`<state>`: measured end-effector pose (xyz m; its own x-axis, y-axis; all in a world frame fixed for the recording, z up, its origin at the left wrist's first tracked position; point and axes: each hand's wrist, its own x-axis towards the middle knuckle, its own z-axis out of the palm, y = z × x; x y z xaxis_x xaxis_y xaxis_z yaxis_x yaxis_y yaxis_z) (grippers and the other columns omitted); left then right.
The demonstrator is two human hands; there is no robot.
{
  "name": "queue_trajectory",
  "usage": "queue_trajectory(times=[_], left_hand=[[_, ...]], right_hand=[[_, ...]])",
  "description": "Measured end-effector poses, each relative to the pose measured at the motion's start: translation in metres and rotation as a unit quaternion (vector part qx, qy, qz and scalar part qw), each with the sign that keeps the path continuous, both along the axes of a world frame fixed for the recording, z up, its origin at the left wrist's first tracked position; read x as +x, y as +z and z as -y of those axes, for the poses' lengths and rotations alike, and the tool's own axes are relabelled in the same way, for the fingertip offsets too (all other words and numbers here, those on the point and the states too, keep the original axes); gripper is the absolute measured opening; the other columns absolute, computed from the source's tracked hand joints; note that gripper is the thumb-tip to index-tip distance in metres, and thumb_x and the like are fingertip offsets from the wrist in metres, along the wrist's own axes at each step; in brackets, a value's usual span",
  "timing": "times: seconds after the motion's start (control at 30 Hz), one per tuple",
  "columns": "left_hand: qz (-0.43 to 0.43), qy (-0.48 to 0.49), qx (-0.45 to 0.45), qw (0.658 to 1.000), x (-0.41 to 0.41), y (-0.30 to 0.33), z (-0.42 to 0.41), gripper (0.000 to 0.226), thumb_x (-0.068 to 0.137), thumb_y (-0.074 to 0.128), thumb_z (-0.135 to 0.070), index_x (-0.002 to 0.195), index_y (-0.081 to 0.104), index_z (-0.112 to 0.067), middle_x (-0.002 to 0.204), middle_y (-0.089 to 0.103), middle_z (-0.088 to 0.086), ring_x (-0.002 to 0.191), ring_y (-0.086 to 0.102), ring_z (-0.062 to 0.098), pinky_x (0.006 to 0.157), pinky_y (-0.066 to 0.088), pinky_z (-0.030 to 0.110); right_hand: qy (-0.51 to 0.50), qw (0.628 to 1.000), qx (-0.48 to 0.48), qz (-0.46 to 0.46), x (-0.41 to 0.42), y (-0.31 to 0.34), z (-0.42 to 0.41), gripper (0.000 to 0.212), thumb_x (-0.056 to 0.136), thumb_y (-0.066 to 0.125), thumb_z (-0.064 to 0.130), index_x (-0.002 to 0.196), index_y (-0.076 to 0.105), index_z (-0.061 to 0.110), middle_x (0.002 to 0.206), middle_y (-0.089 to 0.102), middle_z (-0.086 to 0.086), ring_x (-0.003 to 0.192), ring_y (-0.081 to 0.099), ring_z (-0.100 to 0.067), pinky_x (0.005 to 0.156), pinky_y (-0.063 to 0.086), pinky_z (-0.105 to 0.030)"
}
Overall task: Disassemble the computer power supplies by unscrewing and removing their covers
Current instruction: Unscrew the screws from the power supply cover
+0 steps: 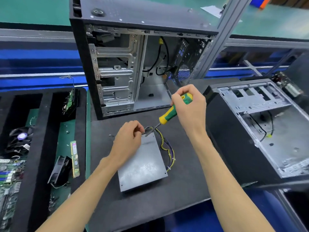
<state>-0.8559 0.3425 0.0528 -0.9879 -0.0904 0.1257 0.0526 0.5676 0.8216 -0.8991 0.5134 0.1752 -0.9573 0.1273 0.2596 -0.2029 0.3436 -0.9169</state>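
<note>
Grey power supply [142, 164] lay flat on the dark mat [184, 190] of the counter, right in front of the upright open computer case [133, 64]. Bundle of yellow, black and purple wires [168, 148] spilled off the power supply's right side and looped round on the mat. Right hand [189, 108], just above and right of the power supply's far end, had fingers wrapped round the green and yellow screwdriver [172, 113], tip angled down onto the far corner of the power supply. Left hand [128, 141] rested on the far left part of the power supply, fingers curled and pinching at something right by the screwdriver tip, too small to make out. Second open case [267, 128] lay on its side to the right of the power supply. Left of the power supply: memory sticks [74, 158], a small black fan [61, 169], and circuit boards [8, 181] in the black foam tray [41, 148].
</note>
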Motion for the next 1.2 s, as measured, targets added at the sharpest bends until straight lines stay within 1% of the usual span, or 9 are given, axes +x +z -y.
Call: queue_trajectory(times=[0.1, 0.2, 0.3, 0.37, 0.5, 0.87, 1.0, 1.1, 1.2], left_hand=[[-0.03, -0.016, -0.056, 0.998, 0.017, -0.005, -0.014, 0.031, 0.078, 0.052, 0.01, 0.084, 0.06, -0.02, 0.085, 0.059, -0.009, 0.085, 0.049, 0.015, 0.08, 0.034, 0.031], [-0.055, 0.002, -0.113, 0.992, 0.035, -0.011, -0.024, 0.032, 0.074, 0.054, 0.005, 0.085, 0.06, -0.024, 0.084, 0.054, -0.011, 0.086, 0.046, 0.015, 0.083, 0.025, 0.03], [-0.03, -0.026, -0.071, 0.997, 0.052, -0.011, -0.032, 0.033, 0.072, 0.055, 0.005, 0.084, 0.062, -0.025, 0.082, 0.055, -0.015, 0.084, 0.046, 0.01, 0.086, 0.04, 0.039], [-0.014, -0.055, -0.078, 0.995, 0.066, -0.01, -0.037, 0.029, 0.073, 0.055, -0.001, 0.085, 0.065, -0.025, 0.082, 0.054, -0.018, 0.085, 0.049, 0.009, 0.087, 0.044, 0.042], [-0.011, -0.078, -0.103, 0.992, 0.089, -0.012, -0.047, 0.023, 0.076, 0.052, -0.02, 0.09, 0.068, -0.029, 0.085, 0.052, -0.019, 0.087, 0.045, 0.006, 0.088, 0.039, 0.034], [-0.007, -0.058, -0.126, 0.99, 0.108, -0.011, -0.061, 0.021, 0.08, 0.056, -0.022, 0.096, 0.068, -0.03, 0.09, 0.051, -0.016, 0.089, 0.041, 0.007, 0.086, 0.031, 0.028], [-0.006, -0.056, -0.138, 0.989, 0.108, -0.013, -0.062, 0.015, 0.085, 0.067, -0.024, 0.099, 0.068, -0.028, 0.093, 0.052, -0.016, 0.093, 0.045, 0.012, 0.087, 0.034, 0.031], [-0.004, -0.058, -0.137, 0.989, 0.108, -0.012, -0.062, 0.016, 0.085, 0.07, -0.028, 0.101, 0.067, -0.029, 0.095, 0.053, -0.015, 0.093, 0.046, 0.012, 0.088, 0.033, 0.03], [-0.007, -0.069, -0.135, 0.988, 0.106, -0.013, -0.059, 0.021, 0.081, 0.073, -0.034, 0.101, 0.067, -0.029, 0.094, 0.053, -0.015, 0.091, 0.046, 0.012, 0.086, 0.032, 0.028]], right_hand=[[0.014, 1.0, 0.024, -0.014, 0.016, 0.004, -0.014, 0.007, 0.08, 0.064, 0.015, 0.079, 0.058, 0.013, 0.071, 0.064, -0.013, 0.069, 0.058, -0.03, 0.061, 0.048, -0.032], [0.035, 0.997, 0.06, -0.027, 0.032, 0.003, -0.023, 0.01, 0.081, 0.066, 0.014, 0.078, 0.056, 0.016, 0.065, 0.059, -0.006, 0.056, 0.051, -0.02, 0.055, 0.044, -0.029], [0.052, 0.995, 0.084, -0.031, 0.048, -0.002, -0.032, 0.015, 0.082, 0.068, 0.012, 0.078, 0.055, 0.017, 0.061, 0.056, 0.003, 0.05, 0.046, -0.004, 0.05, 0.041, -0.021], [0.059, 0.994, 0.087, -0.028, 0.059, -0.005, -0.037, 0.017, 0.082, 0.069, 0.01, 0.076, 0.055, 0.018, 0.057, 0.055, 0.011, 0.047, 0.047, -0.003, 0.049, 0.038, -0.014], [0.059, 0.993, 0.097, -0.025, 0.075, -0.012, -0.045, 0.02, 0.08, 0.07, 0.012, 0.074, 0.054, 0.02, 0.053, 0.052, 0.011, 0.046, 0.045, -0.005, 0.049, 0.038, -0.016], [0.074, 0.992, 0.095, -0.039, 0.091, -0.027, -0.055, 0.015, 0.08, 0.065, 0.025, 0.075, 0.051, 0.024, 0.048, 0.054, 0.018, 0.041, 0.053, -0.003, 0.047, 0.034, -0.008], [0.068, 0.992, 0.099, -0.037, 0.088, -0.032, -0.054, 0.013, 0.078, 0.062, 0.035, 0.078, 0.051, 0.028, 0.051, 0.053, 0.014, 0.044, 0.051, -0.009, 0.049, 0.035, -0.012], [0.074, 0.993, 0.085, -0.033, 0.086, -0.035, -0.05, 0.017, 0.083, 0.067, 0.02, 0.082, 0.051, 0.028, 0.053, 0.049, 0.009, 0.045, 0.048, -0.011, 0.046, 0.036, -0.01], [0.092, 0.991, 0.092, -0.022, 0.084, -0.037, -0.047, 0.019, 0.087, 0.065, 0.017, 0.085, 0.051, 0.029, 0.055, 0.05, 0.0, 0.048, 0.059, -0.022, 0.046, 0.049, -0.03]])
